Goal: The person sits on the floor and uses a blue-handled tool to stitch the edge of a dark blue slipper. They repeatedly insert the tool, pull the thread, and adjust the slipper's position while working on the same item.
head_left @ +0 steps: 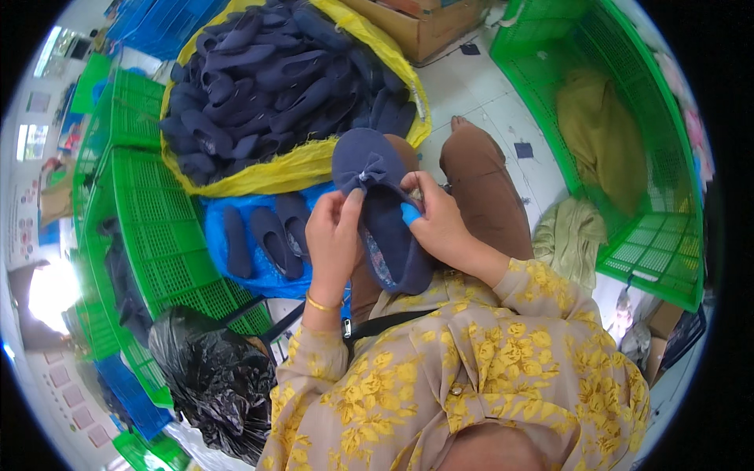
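Observation:
I hold a navy blue slipper (386, 212) with a small bow on its toe over my lap. My left hand (331, 239) grips its left edge, thumb and fingers pinching near the bow (369, 174). On the right edge sits my right hand (437, 221), closed on the slipper, with a small blue piece (410, 213) at its fingertips. The slipper's patterned insole faces up toward me.
A yellow sack (298, 169) heaped with navy slippers lies ahead. A few slippers rest on blue plastic (267, 235). Green crates stand left (161, 228) and right (628, 141), the right one with cloth inside. A black bag (212, 377) sits lower left, a cardboard box (424, 23) behind.

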Demonstrator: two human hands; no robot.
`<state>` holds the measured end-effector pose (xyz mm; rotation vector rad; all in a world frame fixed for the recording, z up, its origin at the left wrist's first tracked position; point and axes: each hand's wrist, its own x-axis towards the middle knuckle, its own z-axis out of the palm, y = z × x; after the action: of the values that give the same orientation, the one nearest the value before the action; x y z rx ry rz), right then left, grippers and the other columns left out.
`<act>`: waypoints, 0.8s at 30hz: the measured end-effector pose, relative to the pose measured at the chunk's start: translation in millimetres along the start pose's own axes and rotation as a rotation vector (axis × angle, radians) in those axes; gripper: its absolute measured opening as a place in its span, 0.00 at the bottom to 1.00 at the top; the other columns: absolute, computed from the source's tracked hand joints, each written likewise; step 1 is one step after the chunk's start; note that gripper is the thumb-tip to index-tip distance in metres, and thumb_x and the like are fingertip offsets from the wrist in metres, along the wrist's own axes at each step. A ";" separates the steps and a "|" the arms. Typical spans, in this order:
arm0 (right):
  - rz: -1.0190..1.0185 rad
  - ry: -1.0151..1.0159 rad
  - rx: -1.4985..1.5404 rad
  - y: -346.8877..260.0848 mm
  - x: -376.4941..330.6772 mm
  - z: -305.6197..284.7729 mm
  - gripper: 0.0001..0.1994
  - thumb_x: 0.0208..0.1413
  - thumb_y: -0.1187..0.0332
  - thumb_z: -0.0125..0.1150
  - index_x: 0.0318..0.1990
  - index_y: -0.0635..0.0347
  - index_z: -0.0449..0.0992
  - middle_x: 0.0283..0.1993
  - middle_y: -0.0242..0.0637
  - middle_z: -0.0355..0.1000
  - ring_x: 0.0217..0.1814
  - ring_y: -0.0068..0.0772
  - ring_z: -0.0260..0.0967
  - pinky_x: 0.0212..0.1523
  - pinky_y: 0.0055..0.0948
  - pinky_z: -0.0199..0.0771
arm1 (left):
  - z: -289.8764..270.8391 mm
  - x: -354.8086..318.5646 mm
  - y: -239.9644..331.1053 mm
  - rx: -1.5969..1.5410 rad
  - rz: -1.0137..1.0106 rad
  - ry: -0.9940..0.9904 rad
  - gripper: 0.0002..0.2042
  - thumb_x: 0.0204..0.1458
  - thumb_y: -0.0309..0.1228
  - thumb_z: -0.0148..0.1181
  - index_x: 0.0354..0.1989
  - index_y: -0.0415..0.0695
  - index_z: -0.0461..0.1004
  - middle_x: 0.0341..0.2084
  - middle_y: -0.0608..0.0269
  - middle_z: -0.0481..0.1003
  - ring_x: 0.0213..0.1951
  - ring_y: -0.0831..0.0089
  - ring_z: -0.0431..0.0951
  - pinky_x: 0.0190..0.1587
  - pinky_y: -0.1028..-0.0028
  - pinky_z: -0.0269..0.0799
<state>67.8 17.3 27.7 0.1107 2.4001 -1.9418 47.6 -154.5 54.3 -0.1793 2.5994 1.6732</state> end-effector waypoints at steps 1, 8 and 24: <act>-0.015 0.008 0.002 -2.7 1.0 1.3 0.16 0.48 0.79 0.53 0.47 0.63 0.64 0.32 0.42 0.68 0.30 0.34 0.65 0.36 0.31 0.66 | -1.1 5.6 -5.0 -0.045 -0.019 -0.038 0.11 0.56 0.32 0.60 0.34 0.35 0.74 0.25 0.62 0.75 0.27 0.79 0.71 0.32 0.76 0.67; 0.044 -0.116 0.013 3.4 6.2 -9.5 0.12 0.52 0.77 0.54 0.45 0.60 0.68 0.36 0.35 0.68 0.31 0.25 0.62 0.37 0.24 0.66 | -14.6 42.5 -21.3 0.470 0.667 0.106 0.04 0.54 0.22 0.57 0.38 0.38 0.72 0.28 0.60 0.73 0.28 0.70 0.72 0.33 0.71 0.69; 0.001 -0.059 -0.004 -13.9 68.1 -10.5 0.14 0.54 0.61 0.65 0.36 0.65 0.76 0.30 0.36 0.73 0.32 0.22 0.67 0.36 0.27 0.69 | 4.6 -66.8 0.9 0.577 0.854 -0.345 0.13 0.44 0.37 0.68 0.30 0.42 0.75 0.27 0.61 0.75 0.37 0.63 0.74 0.50 0.60 0.65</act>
<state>-1.2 26.2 37.6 0.0541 2.3664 -1.9122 113.6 -145.1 59.8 1.2505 2.8708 0.8123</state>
